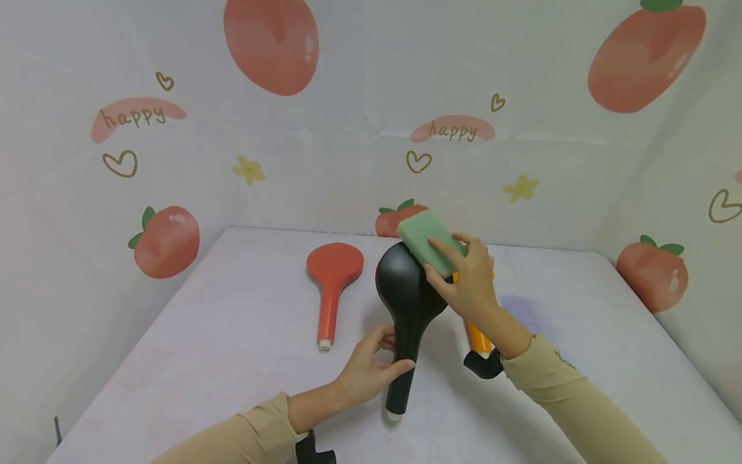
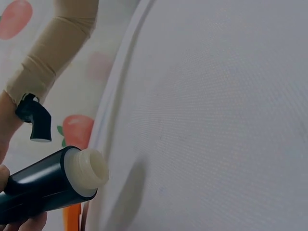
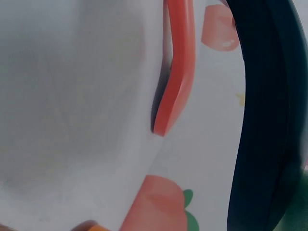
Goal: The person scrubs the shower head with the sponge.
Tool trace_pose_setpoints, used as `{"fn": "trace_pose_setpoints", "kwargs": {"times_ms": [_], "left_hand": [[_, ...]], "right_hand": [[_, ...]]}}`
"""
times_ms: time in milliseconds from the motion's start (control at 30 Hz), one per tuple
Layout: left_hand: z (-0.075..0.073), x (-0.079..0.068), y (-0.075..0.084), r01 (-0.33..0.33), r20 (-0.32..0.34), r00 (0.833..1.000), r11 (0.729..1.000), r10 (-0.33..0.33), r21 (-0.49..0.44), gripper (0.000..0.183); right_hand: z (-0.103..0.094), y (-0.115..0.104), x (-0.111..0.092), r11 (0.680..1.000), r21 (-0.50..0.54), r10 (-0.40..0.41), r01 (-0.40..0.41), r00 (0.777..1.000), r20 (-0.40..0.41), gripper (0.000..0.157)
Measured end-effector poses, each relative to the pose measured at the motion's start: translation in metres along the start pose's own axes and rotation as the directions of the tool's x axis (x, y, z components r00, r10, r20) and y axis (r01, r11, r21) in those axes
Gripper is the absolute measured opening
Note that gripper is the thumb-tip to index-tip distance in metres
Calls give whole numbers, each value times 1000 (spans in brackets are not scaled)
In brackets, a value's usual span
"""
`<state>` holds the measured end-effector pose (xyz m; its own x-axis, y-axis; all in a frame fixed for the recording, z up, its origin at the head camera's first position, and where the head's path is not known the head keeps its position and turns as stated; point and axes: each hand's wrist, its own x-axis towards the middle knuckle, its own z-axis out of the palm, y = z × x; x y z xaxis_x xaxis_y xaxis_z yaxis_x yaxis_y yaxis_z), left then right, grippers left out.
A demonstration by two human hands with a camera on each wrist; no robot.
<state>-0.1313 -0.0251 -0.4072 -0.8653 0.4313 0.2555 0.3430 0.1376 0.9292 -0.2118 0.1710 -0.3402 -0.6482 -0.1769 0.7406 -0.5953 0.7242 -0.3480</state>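
A black handheld shower head point(image 1: 406, 277) is held up over the table, its round head upward and its handle slanting down toward me. My left hand point(image 1: 365, 374) grips the handle, thumb across the front and fingers behind. A pale threaded end point(image 2: 92, 169) sticks out of the handle in the left wrist view. Between thumb and fingers, my right hand point(image 1: 474, 283) holds a light green sponge point(image 1: 426, 232) against the upper right of the black head. In the right wrist view the black shower head point(image 3: 269, 106) fills the right side, with the sponge point(image 3: 297, 211) blurred at the corner.
A red shower head point(image 1: 330, 277) lies on the white table point(image 1: 232, 341) to the left. An orange shower head point(image 1: 478, 338) lies at the right, partly hidden behind my right hand. Behind the table hangs a white backdrop point(image 1: 348, 148) printed with fruit and hearts.
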Motion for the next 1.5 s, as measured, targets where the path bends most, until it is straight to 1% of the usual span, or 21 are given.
{"fn": "trace_pose_setpoints", "kwargs": {"times_ms": [33,100,167,267,367,433,467,533,567,600,667,767,833,867,933,1000,1100,1167,1267,1367,1500], "left_hand": [[0,0,0,-4,-3,1000,1000,4,2,42],[0,1,-1,-14,-8,1000,1000,14,6,41],[0,2,-1,-25,-13,1000,1000,25,12,41],[0,3,-2,-49,-27,998,998,51,43,40],[-1,5,-3,-89,-46,995,993,92,76,40],[-1,6,-4,-105,-54,992,991,110,80,39],[-2,6,-5,-110,-59,992,991,115,77,38],[-3,7,-6,-113,-66,991,991,118,68,37],[-4,7,-6,-109,-73,991,992,114,69,37],[-4,8,-6,-105,-76,991,992,110,65,37],[-6,8,-6,-82,-79,993,995,86,52,39],[-8,9,-5,1,-66,998,1000,-1,-5,44],[-10,9,-5,71,-46,996,996,-73,-62,47],[-11,9,-4,110,-36,993,989,-114,-94,48],[-13,8,-3,165,-14,985,974,-169,-154,51],[-15,8,-3,208,8,977,953,-211,-219,54],[-16,8,-2,244,39,969,918,-244,-312,59],[-17,8,-2,260,53,964,896,-259,-360,60],[-18,9,-2,280,68,959,868,-276,-409,62],[-18,9,-2,276,77,960,852,-270,-444,64],[-19,10,-1,259,86,965,836,-249,-484,63]], "right_hand": [[1,-1,-1,1000,6,-23,23,1000,-1,40],[4,-4,-4,995,14,-98,98,995,-5,40],[7,-9,-8,982,9,-189,189,982,-6,37],[11,-16,-16,946,-14,-322,323,947,12,37],[13,-22,-26,905,-30,-423,425,905,44,41],[12,-25,-33,882,-32,-468,470,881,67,40],[11,-26,-36,874,-32,-481,484,873,77,40],[10,-26,-39,868,-32,-491,495,867,85,40],[9,-25,-40,872,-28,-484,488,871,83,40],[8,-23,-41,882,-24,-468,471,880,83,40],[6,-17,-40,908,-18,-416,418,907,67,41],[4,-5,-38,952,-6,-306,307,951,28,38],[2,4,-36,974,-3,-228,228,974,-3,36],[1,8,-35,981,4,-193,193,981,-23,36],[-1,14,-34,991,21,-127,129,990,-55,38],[-1,18,-34,996,40,-71,74,995,-76,41],[0,19,-36,997,69,-21,27,996,-91,44],[2,17,-38,996,86,-18,26,996,-92,45],[5,12,-43,993,102,-58,67,994,-93,42],[9,6,-50,985,88,-140,147,986,-90,39],[13,1,-60,959,38,-278,282,956,-91,39]]}}
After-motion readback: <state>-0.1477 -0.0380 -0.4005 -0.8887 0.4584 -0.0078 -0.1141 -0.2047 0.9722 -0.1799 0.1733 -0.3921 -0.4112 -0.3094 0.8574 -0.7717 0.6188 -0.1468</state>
